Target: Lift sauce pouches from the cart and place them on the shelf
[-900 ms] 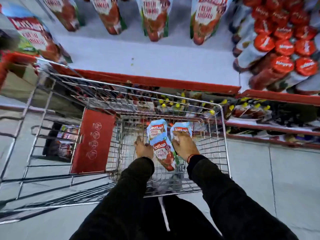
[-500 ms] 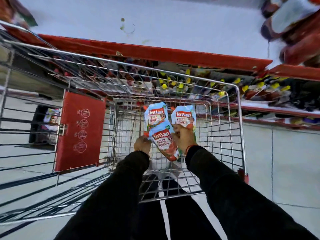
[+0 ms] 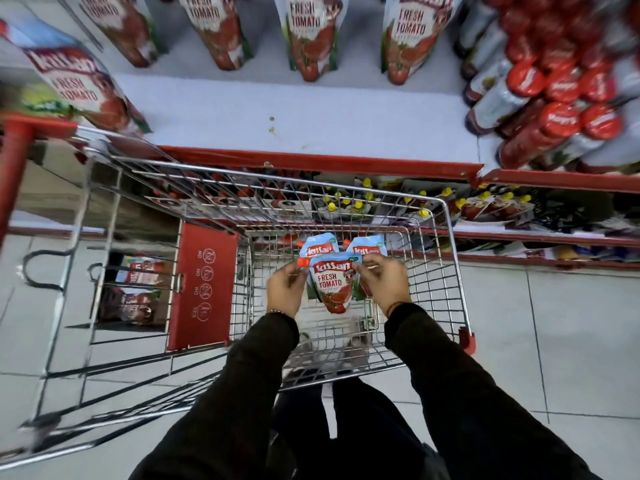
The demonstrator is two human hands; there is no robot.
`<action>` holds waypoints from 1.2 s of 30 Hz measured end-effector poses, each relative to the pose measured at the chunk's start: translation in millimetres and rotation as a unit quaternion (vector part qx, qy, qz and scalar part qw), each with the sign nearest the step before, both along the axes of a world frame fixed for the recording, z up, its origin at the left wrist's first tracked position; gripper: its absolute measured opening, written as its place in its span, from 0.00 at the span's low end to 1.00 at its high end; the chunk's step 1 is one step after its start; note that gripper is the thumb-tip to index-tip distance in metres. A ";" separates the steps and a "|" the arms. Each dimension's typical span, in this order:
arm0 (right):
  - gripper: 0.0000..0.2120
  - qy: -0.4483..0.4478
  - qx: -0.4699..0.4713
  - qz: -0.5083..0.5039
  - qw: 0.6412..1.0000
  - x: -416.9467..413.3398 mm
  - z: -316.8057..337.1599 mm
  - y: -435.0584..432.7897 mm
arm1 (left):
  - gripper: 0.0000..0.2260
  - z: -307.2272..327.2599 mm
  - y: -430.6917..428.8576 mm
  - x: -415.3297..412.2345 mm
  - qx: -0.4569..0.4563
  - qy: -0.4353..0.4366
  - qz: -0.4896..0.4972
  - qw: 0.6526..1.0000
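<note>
Glossy red-and-blue, the front pouch reads "Kissan FRESH TOMATO" and hangs inside the wire trolley, tapering to a rounded bottom. The left hand pinches its red spout cap corner; the right hand pinches the opposite top corner. Two matching pouches lie flat just behind it. On the white shelf beyond the trolley stand more pouches with the same lettering.
</note>
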State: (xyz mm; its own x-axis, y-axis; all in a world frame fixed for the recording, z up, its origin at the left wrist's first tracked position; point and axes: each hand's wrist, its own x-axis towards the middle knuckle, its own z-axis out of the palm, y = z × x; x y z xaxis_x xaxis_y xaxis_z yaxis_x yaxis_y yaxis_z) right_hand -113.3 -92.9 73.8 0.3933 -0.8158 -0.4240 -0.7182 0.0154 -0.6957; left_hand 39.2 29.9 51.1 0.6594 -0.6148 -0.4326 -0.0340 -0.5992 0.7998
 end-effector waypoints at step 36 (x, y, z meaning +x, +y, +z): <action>0.07 -0.240 -0.090 0.063 0.965 259.0 173.4 -65.1 | 0.10 172.9 -66.0 253.8 -0.169 -0.235 0.123 0.949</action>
